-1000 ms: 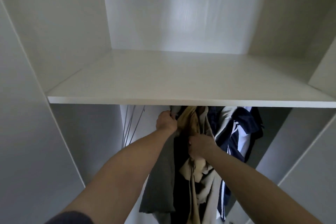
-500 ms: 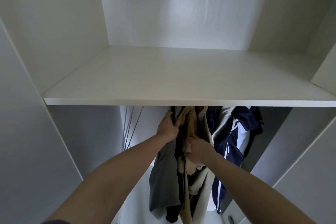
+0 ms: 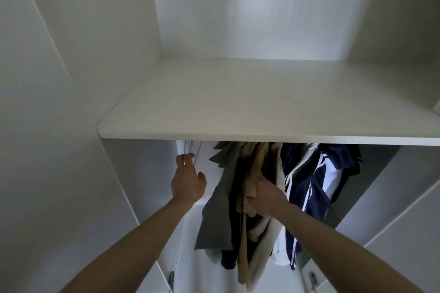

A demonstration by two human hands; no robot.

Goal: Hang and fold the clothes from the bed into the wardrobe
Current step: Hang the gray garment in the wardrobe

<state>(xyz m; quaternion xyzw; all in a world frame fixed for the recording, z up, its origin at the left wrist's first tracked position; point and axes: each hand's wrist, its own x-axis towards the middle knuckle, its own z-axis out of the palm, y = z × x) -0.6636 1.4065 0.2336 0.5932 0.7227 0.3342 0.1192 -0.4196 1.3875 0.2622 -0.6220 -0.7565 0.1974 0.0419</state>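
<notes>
Several garments hang under the wardrobe's white shelf [image 3: 238, 135]: a grey garment [image 3: 219, 209], a tan garment [image 3: 254, 162], a beige one and a navy jacket with white stripes [image 3: 307, 188]. My right hand [image 3: 264, 195] grips a bunch of the tan fabric at mid height. My left hand [image 3: 188, 178] is off the clothes, to their left, with relaxed fingers reaching up at thin empty wire hangers [image 3: 197, 152] that hang at the rail's left end. The rail itself is hidden behind the shelf.
The upper compartment above the shelf holds nothing. White side walls [image 3: 133, 197] close the hanging space on the left and right. Metal fittings [image 3: 313, 279] show low down on both sides.
My left hand has let go of the top of the hung clothes and moved left toward the empty hangers. My right hand keeps its grip on the tan fabric. The view shifted left.
</notes>
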